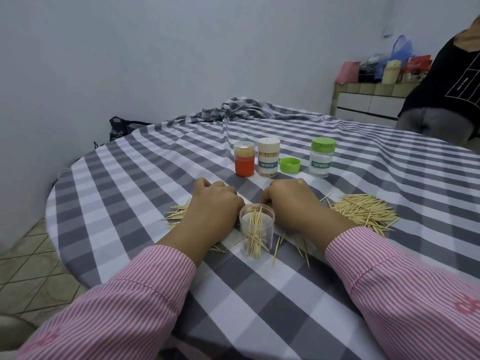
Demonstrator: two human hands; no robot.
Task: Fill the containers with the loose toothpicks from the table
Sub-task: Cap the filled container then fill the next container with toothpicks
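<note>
Both hands lie knuckles-up on the table [285, 294], forearms in pink-and-white striped sleeves reaching forward side by side. The left hand [213, 206] has its fingers curled down toward the cloth beyond the open jar; whether they pinch any toothpicks cannot be told, since the fingertips are hidden. The right hand [291, 201] is posed alike, fingers bent under, its grip likewise hidden. Between the two wrists stands one clear plastic jar [256, 231], cylindrical, lidless, holding a loose, slanting bundle of pale wooden toothpicks. Loose toothpicks [363, 211] lie in a dense heap right of the right hand, with thinner scatters beside the left hand [176, 215] and around the jar's base. Farther back stand three upright containers: an orange-bodied one with a clear cap [244, 159], a cream-capped one labelled TOOTHPICK [268, 157], and a clear one with a green cap [322, 157]. One separate green lid [290, 165] rests between the latter two. The table is round, covered by a grey-and-white checked cloth, rumpled at its far edge.
</note>
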